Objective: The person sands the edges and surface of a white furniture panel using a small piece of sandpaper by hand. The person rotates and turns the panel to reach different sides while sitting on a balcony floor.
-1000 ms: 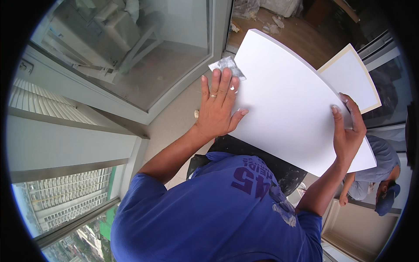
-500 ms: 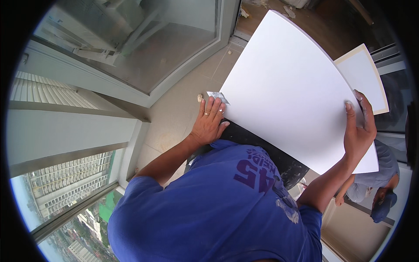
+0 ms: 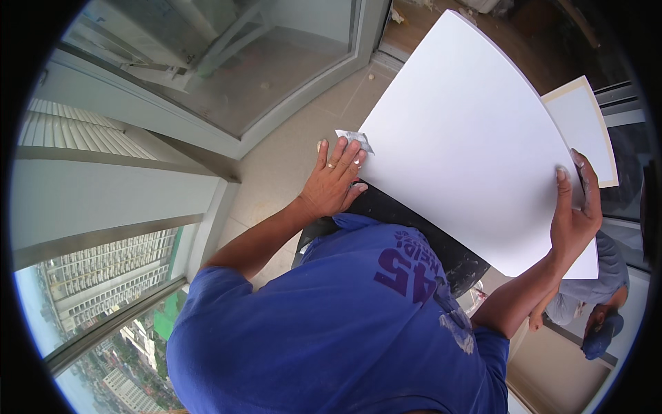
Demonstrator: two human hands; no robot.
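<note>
A large white panel point(image 3: 462, 145) with one curved edge rests slantwise over my lap. Its right side is in my right hand point(image 3: 577, 214), the thumb on the white face and the fingers around the edge. At the panel's left edge my left hand point(image 3: 333, 181) presses a small grey-and-white piece of sandpaper point(image 3: 358, 141) under its fingertips. The fingers of that hand are fairly straight and close together. What lies under them is partly hidden.
A second white panel point(image 3: 583, 127) with a tan border stands behind at the right. Near it a person in a grey shirt and dark cap point(image 3: 603, 334) bends low. A glass door point(image 3: 276, 76) and windows overlooking buildings point(image 3: 114, 276) are on the left.
The panel has shifted slightly right and up in the picture. Both hands have moved along with it, and the whole view has shifted a little too.
</note>
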